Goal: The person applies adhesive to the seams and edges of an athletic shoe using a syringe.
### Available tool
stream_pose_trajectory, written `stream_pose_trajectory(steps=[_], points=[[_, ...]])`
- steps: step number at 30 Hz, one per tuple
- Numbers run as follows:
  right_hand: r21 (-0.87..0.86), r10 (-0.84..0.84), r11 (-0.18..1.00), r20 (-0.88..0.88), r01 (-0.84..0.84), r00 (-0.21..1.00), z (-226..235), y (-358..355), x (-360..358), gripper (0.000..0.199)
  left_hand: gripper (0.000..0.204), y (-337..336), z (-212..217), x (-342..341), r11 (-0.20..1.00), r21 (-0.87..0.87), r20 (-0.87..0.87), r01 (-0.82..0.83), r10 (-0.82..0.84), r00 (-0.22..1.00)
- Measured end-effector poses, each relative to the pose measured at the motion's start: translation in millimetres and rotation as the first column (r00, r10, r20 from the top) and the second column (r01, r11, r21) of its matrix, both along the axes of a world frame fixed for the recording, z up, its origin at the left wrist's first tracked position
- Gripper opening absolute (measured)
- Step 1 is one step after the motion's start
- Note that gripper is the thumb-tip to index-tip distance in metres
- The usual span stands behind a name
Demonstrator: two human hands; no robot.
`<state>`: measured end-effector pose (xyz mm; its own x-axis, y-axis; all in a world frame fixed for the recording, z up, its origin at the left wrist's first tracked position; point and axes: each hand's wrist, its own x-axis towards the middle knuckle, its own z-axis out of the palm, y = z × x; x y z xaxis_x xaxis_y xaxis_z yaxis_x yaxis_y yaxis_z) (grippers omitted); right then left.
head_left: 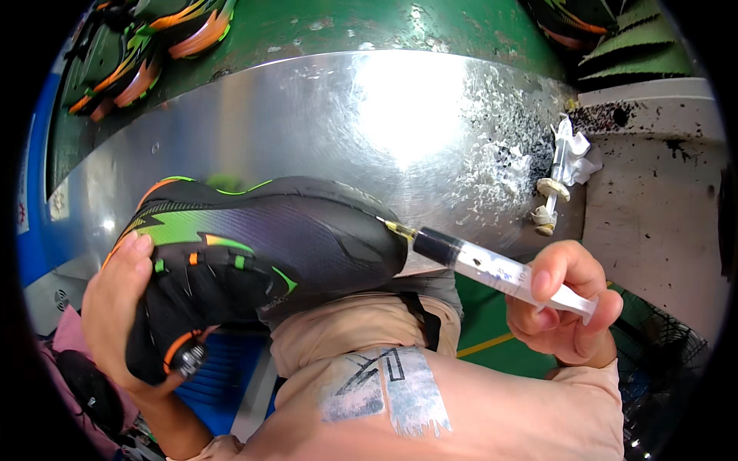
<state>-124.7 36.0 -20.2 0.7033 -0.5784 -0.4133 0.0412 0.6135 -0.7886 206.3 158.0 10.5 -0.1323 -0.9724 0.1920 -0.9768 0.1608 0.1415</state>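
My left hand (115,311) grips a black shoe (307,223) with green, purple and orange trim around its heel end. The shoe lies tilted on its side, its toe pointing right, above the near edge of the metal table. In my right hand (565,303) is a syringe (492,270), clear-bodied with a white plunger and dark liquid toward its front. Its yellow-based needle points left, and the tip appears at or very near the toe of the shoe; contact is hard to tell. My right thumb lies by the plunger end.
The shiny metal tabletop (292,115) has dark and pale residue on its right. Another syringe (553,177) lies there beside crumpled white tissue (582,161). More shoes (138,58) stand on a green surface (307,34) at the far left, another (573,23) at the far right.
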Motion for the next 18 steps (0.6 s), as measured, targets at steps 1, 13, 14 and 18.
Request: stream_pose_trajectory(steps=[1, 13, 14, 18], points=[[0.021, 0.022, 1.0, 0.053, -0.023, 0.998, -7.5, -0.9, -0.2, 0.081, 0.064, 1.3, 15.6, -1.1, 0.999, 0.048, 0.097, -0.026, 0.021, 0.995], [0.128, -0.16, 0.983, 0.216, 0.135, 0.963, -50.8, 9.2, 4.7, 0.079, 0.07, -53.2, 32.9, 18.3, 0.958, 0.274, 0.358, -0.081, -0.023, 0.933], [0.121, -0.164, 0.983, 0.23, 0.139, 0.959, -52.1, 9.8, 5.1, 0.078, 0.071, -48.2, 34.7, 14.4, 0.946, 0.288, 0.359, -0.149, 0.037, 0.933], [0.078, -0.211, 0.977, 0.314, 0.197, 0.926, -60.6, 16.6, 6.8, 0.077, 0.071, -47.0, 35.2, 1.2, 0.885, 0.352, 0.285, -0.304, 0.208, 0.936]])
